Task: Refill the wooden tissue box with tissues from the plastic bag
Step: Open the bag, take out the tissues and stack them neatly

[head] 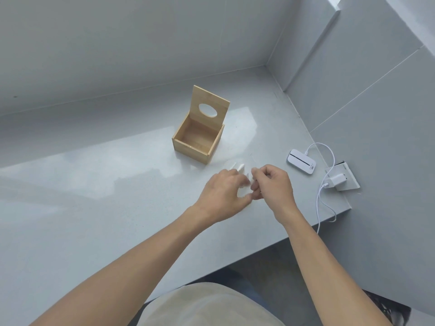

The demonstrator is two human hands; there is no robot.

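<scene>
Grey counter (94,208) in a corner, pale walls on two sides. Wooden tissue box (197,143) sits toward the back of the counter, nothing visible inside it; its lid (210,105), with an oval hole, stands upright at the far edge. Just in front of the box, nearer the person, lies a clear plastic bag (243,171) holding white tissues (235,166); the bag is hard to make out against the glossy surface and its outline is blurred. Both hands meet over it. Left hand (223,192) comes in palm down, fingers curled onto the bag and tissues, thumb low near the counter. Right hand (274,184) is loosely fisted, thumb and forefinger pinching what looks like the bag's thin film; exact grip not clear. The two hands nearly touch at the fingertips. To the right, well apart from the box, a small white device (301,164) lies flat, its white cable (323,184) looping to a charger (335,180) plugged into a socket (348,178) at the counter's right edge. Cable slack hangs over that edge. Bare forearms reach in from below; light-coloured clothing at bottom.
</scene>
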